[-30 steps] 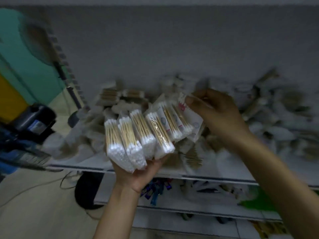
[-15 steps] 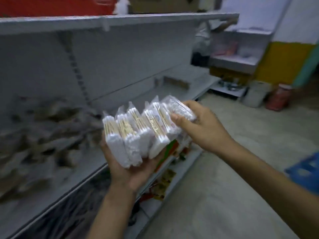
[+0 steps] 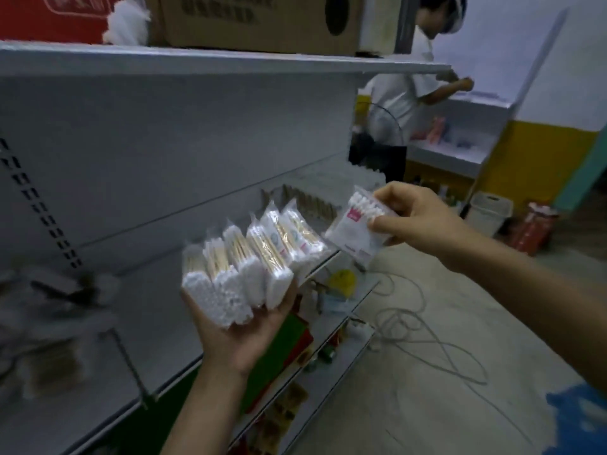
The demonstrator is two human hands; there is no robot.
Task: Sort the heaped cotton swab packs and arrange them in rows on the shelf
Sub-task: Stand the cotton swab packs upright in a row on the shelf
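My left hand [image 3: 244,333] grips a fanned stack of several cotton swab packs [image 3: 249,261], clear wrappers with wooden sticks and white tips, held in front of the grey shelf [image 3: 164,310]. To their right my right hand [image 3: 417,218] pinches a single white-stick swab pack [image 3: 356,229] with a pink label, apart from the stack. A row of swab packs [image 3: 312,203] stands upright farther along the shelf. The blurred heap of packs [image 3: 46,323] lies at the far left of the shelf.
An upper shelf [image 3: 230,62] carries a brown carton [image 3: 259,21] and a red box [image 3: 56,14]. Lower shelves hold mixed goods [image 3: 295,343]. A cable [image 3: 420,326] loops on the floor. Another person [image 3: 400,103] stands at a far shelf. A red canister [image 3: 533,228] and white bin [image 3: 489,213] stand beyond.
My view has swung from the heap to the right along the shelf. My right hand has drawn one pack off the stack and moved it right, away from my left hand.
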